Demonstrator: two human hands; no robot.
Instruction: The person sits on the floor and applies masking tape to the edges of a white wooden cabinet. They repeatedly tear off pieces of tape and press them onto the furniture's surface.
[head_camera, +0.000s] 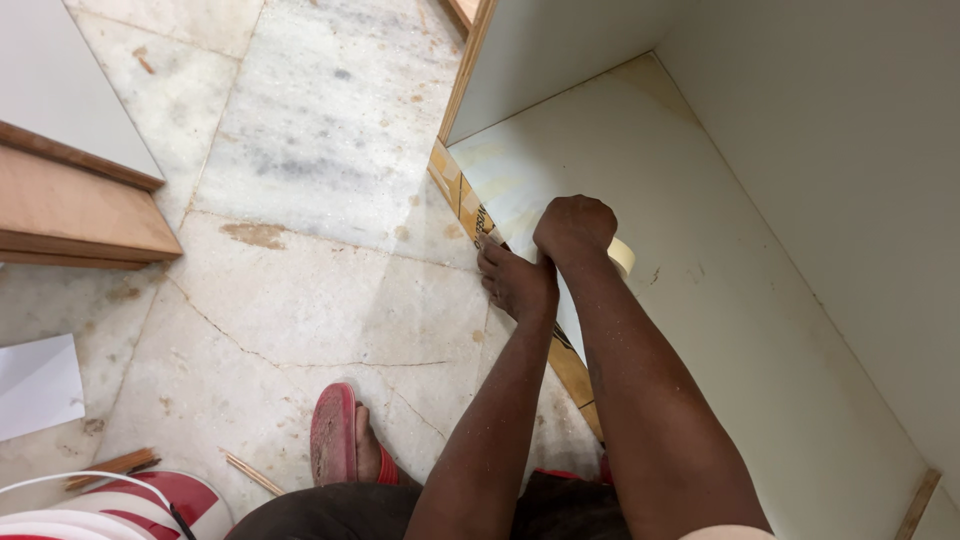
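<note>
My right hand (574, 229) is closed around a roll of pale masking tape (622, 254), which peeks out at its right side, over the white bottom panel of a cabinet (720, 290). My left hand (515, 280) presses flat on the cabinet's front edge (455, 190), a plywood strip with tan tape along it, just left of the right hand. The two hands touch each other at the edge.
Cracked marble floor (320, 180) lies to the left. A foot in a red sandal (335, 435) rests near the bottom. Wooden boards (80, 210) lie at the left, a white sheet (38, 385) below them, wood sticks (250, 472) and a red-white object (120, 505) at bottom left. White cabinet walls (850, 140) rise on the right.
</note>
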